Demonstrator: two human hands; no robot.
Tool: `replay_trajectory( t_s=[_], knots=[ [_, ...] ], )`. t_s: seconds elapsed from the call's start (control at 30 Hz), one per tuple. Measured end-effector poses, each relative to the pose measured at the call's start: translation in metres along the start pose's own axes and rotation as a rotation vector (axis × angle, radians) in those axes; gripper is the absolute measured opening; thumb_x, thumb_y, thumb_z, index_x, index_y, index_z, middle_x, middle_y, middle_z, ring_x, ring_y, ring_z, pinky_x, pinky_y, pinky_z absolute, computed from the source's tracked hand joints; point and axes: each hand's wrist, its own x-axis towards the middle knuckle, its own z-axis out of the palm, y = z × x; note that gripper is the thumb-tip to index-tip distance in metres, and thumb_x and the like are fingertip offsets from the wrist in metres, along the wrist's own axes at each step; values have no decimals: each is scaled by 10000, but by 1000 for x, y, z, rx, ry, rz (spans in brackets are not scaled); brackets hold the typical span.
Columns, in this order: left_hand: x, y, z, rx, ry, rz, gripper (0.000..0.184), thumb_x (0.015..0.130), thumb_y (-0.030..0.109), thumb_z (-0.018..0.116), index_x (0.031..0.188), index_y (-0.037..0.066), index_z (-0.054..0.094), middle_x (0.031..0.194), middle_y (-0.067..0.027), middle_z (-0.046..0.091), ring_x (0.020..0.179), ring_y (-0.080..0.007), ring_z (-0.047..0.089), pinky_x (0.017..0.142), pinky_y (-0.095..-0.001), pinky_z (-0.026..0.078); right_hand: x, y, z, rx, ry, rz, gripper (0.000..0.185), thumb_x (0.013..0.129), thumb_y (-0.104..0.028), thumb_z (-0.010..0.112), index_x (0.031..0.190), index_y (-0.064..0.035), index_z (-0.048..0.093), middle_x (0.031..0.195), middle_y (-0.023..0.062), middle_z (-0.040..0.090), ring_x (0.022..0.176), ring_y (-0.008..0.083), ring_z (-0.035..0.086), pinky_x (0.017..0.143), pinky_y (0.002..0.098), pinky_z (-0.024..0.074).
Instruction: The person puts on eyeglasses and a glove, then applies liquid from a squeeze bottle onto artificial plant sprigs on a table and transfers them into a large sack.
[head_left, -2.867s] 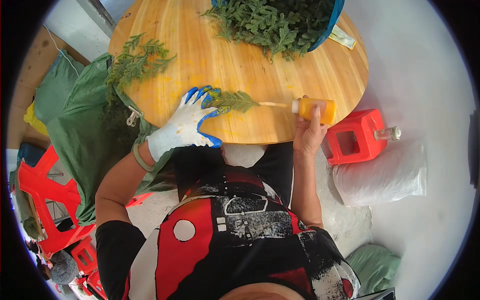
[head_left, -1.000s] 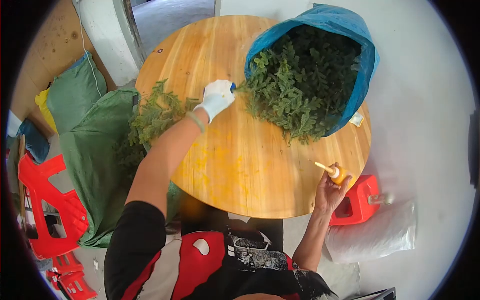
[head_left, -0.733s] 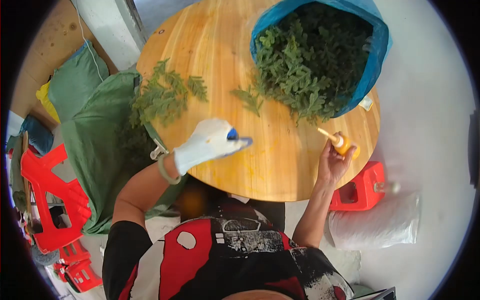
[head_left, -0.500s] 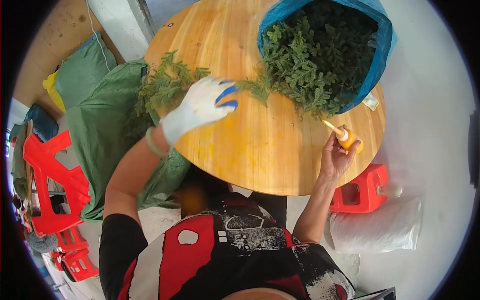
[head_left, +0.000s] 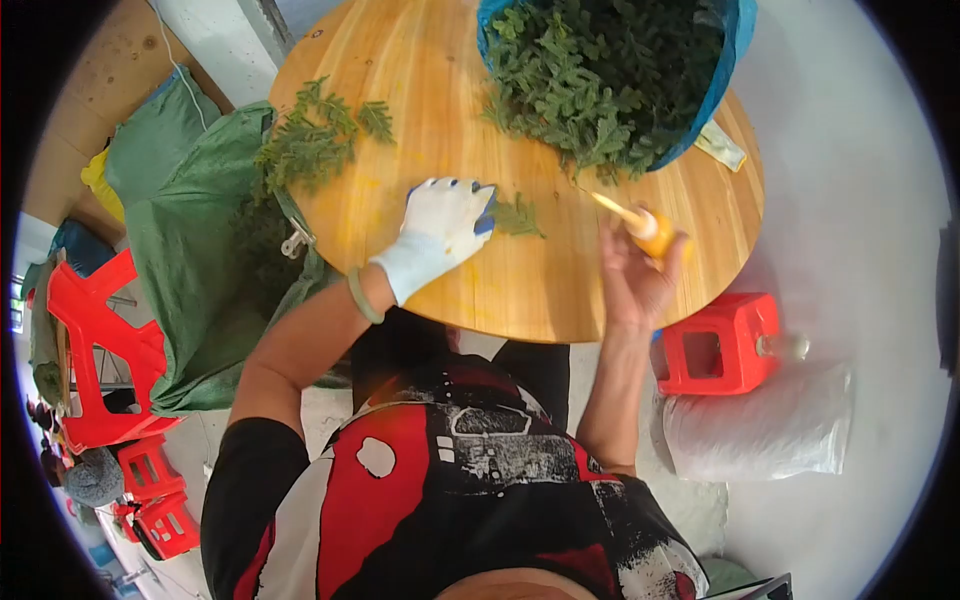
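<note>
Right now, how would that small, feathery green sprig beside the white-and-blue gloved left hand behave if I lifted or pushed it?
The small, feathery green sprig is probably light, since it looks thin with narrow leaflets. Its slender tips may flex somewhat. Pushed, it would likely slide rather than roll, given its flat, spread shape.

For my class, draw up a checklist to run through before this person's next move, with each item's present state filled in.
1. Left hand gloved: ok, in a white glove with blue on the fingers.
2. Right hand gloved: not ok, it is bare.
3. Squeeze bottle in the right hand: ok.
4. Bottle's nozzle apart from the green sprig: ok.
5. Sprig gripped firmly: cannot tell, the glove hides one end.
6. Tabletop unstained: not ok, it has yellow marks.
</note>
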Motion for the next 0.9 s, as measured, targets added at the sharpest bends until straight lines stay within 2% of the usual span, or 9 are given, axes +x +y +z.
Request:
replay_trajectory(
  t_s=[0.1,0.13,0.2,0.4,0.57,0.7,0.73,0.87,0.9],
  knots=[
    [-18,15,2,15,16,-9,271,779,307,636,974,125,688,941,-64,682,797,-305,629,755,-389,488,2,36,5,-85,117,143,383,876,-327,740,1130,-69,616,1028,116,683,936,260,666,1023,624,419],
    [-24,16,4,15,73,19,257,782,293,628,963,121,686,928,-63,677,787,-295,626,735,-388,482,3,44,3,-86,124,142,383,876,-327,740,1130,-69,616,1028,116,683,936,260,666,1023,624,419],
    [-32,15,6,17,193,71,228,787,264,612,942,112,683,902,-62,667,768,-275,621,695,-387,468,3,56,-1,-124,181,170,388,875,-306,742,1137,-70,579,1115,156,663,1039,288,651,1077,654,341],
    [-44,-1,-2,60,63,129,337,779,347,653,1022,117,688,976,-53,655,870,-257,617,772,-378,476,-9,70,-19,-275,159,240,388,883,-367,729,1124,-87,609,1051,126,682,960,264,669,1013,638,417],
    [-66,-28,-22,-123,110,136,455,760,418,685,1090,105,666,1063,-61,653,962,-268,618,865,-392,477,-12,72,-24,-321,188,199,409,888,-381,721,1140,-85,593,1057,129,675,972,261,668,1004,638,425],
    [-81,-38,-33,-296,114,98,599,751,537,669,1154,95,639,1248,-112,593,1175,-325,548,1023,-450,408,-14,72,-24,-321,142,216,429,892,-377,717,1168,-84,572,1088,136,663,987,266,667,1006,631,431],
    [-82,-36,-34,-297,111,90,599,751,537,669,1154,95,639,1248,-112,593,1175,-325,548,1023,-450,408,-15,72,-25,-325,147,223,429,892,-377,717,1168,-84,572,1088,136,663,987,266,667,1006,631,431],
    [-74,-16,-35,-212,5,349,690,764,630,597,1206,102,628,1390,-167,494,1322,-396,419,1112,-517,302,-15,72,-25,-325,110,226,447,890,-373,719,1190,-85,556,1125,138,650,994,271,667,1015,623,432],
    [-75,-16,-32,-212,3,344,690,764,630,597,1206,102,628,1390,-167,494,1322,-396,419,1112,-517,302,-15,71,-25,-325,112,231,447,890,-373,719,1190,-85,556,1125,138,650,994,271,667,1015,623,432]
  ],
)
